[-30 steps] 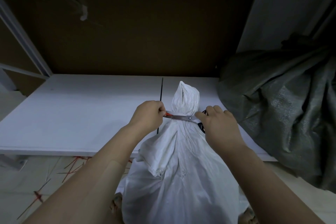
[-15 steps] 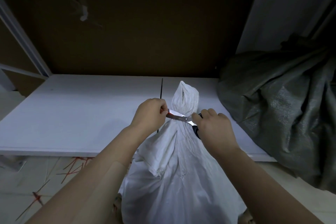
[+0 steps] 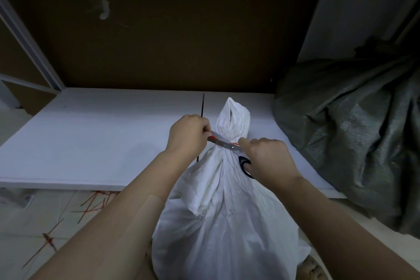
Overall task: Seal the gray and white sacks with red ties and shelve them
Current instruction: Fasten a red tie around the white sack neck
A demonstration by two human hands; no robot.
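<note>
While the white sack (image 3: 227, 223) stands at 6 o'clock against the front edge of the shelf (image 3: 102, 138), its gathered neck is encircled by a red tie (image 3: 236, 143). The tie's free end, at 9 o'clock of the neck, is pinched by the curled fingers of the left hand (image 3: 186, 136). Scissors (image 3: 227, 145) are laid across the neck, with the blades pointed toward 10 o'clock and the tips beside the left hand. Their dark handle, at 4 o'clock of the neck, is gripped by the right hand (image 3: 270, 159), fingers curled round it. The gray sack (image 3: 352, 143) is slumped at 3 o'clock over the shelf's right end. Loose red ties (image 3: 95, 204) are scattered on the floor (image 3: 34, 223) at 8 o'clock.
</note>
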